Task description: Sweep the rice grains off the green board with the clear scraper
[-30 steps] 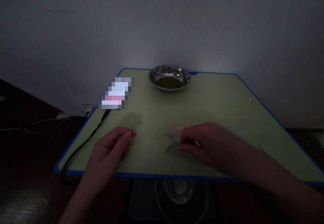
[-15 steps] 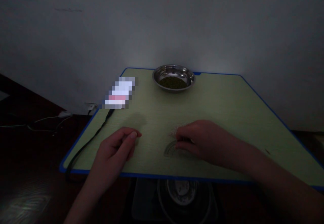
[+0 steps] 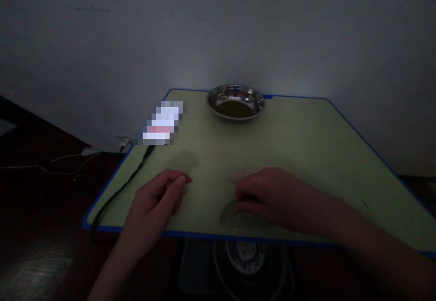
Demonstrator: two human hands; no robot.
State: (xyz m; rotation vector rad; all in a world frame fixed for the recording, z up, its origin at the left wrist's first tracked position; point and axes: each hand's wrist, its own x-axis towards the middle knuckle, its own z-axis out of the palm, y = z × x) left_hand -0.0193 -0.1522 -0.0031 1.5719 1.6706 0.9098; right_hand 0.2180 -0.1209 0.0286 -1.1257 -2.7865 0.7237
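At the table's left front, my left hand (image 3: 158, 196) is closed, its thumb pressed against the curled index finger. Whatever may be between those fingers is hidden. My right hand (image 3: 264, 192) pinches near the front middle, over a clear, curved plastic piece (image 3: 227, 210) with a rounded outline. Most of that piece is faint or covered by the hand, so its exact kind is unclear. Just beyond the right knuckles, small pale grains (image 3: 245, 170) lie scattered on the tabletop. Farther back stands a shiny metal bowl (image 3: 236, 118) with small green grains (image 3: 235, 108) in its bottom.
A light green table (image 3: 306, 142) with a blue edge stands against the wall. At its left lies a lit, blurred-out screen (image 3: 163, 121) with a black cable (image 3: 129, 178) running off the front. Below the front edge sits another metal bowl (image 3: 250, 260) on a dark base.
My right hand and the clear curved piece have moved slightly toward me, so more of the pale grains show behind them. My left hand stays nearly still. The view has shifted slightly.
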